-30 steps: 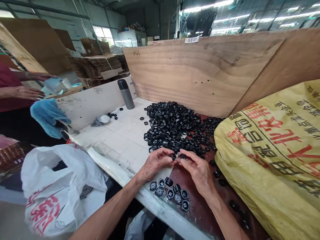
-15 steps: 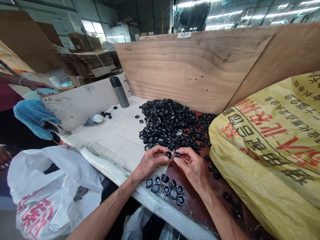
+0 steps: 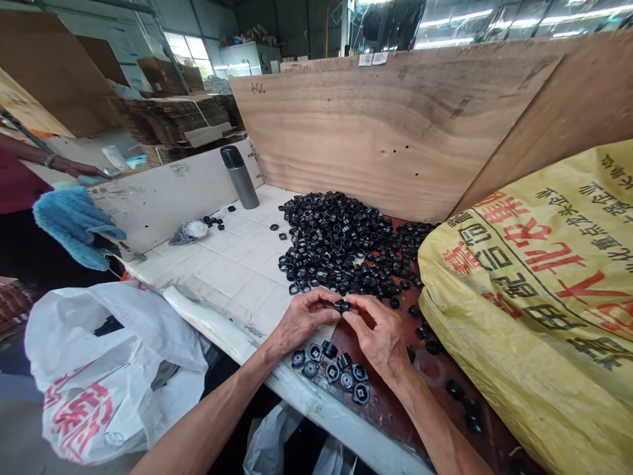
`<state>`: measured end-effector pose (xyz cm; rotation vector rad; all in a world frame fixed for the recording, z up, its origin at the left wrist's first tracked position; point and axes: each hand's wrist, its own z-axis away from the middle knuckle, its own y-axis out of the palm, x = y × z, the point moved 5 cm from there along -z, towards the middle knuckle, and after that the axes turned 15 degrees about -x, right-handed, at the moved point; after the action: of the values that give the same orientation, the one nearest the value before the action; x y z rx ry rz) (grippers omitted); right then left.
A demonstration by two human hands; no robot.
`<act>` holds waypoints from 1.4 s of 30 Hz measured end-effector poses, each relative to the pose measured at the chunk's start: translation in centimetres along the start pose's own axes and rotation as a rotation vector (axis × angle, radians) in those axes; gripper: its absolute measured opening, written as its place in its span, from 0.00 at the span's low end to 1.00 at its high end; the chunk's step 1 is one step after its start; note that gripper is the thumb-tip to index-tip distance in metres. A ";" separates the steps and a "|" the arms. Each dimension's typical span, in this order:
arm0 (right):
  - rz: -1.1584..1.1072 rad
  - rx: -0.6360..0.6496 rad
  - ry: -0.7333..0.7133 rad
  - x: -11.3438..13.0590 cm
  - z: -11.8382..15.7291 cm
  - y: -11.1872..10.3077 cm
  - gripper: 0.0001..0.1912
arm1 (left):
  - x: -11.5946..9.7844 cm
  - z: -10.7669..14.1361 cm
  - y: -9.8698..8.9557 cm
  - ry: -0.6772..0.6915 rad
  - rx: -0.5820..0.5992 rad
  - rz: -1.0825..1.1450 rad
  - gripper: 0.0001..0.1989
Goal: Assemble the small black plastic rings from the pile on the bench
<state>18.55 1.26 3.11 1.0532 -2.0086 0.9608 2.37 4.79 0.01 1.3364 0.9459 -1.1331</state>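
My left hand (image 3: 307,318) and my right hand (image 3: 378,326) meet just in front of a large pile of black plastic rings (image 3: 331,237). Between their fingertips is a small black plastic part (image 3: 341,306); the left fingers pinch one end and the right fingers the other. It looks like two black pieces brought together, though the fingertips cover much of it. Below the hands, near the table's front edge, lies a group of several round black knob-like parts (image 3: 332,373), most showing a cross-shaped centre.
A yellow woven sack (image 3: 519,297) bulges along the right side. Wooden boards (image 3: 395,132) wall the back. A grey flask (image 3: 240,178) stands at the back left, near a small plastic bag (image 3: 188,231). White bags (image 3: 119,376) hang front left; a person's arm (image 3: 54,161) shows beyond.
The two black pieces, held apart before, now touch end to end between my fingertips. My hands have come closer together. The view has shifted slightly.
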 end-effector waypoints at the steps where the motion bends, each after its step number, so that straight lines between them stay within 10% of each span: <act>1: 0.020 -0.005 0.005 -0.2 0.1 0.1 0.10 | -0.1 0.0 0.1 0.029 0.008 -0.017 0.14; 8: 0.089 0.011 -0.067 -0.6 0.9 0.7 0.11 | -0.5 0.1 0.3 0.163 0.044 -0.082 0.13; 42: 0.183 0.102 -0.046 -0.4 1.1 0.6 0.18 | -0.3 0.3 0.4 0.002 0.001 -0.007 0.14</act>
<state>17.99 0.73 2.05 0.9655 -2.1416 1.1541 2.64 4.52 0.35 1.3366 0.9524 -1.1375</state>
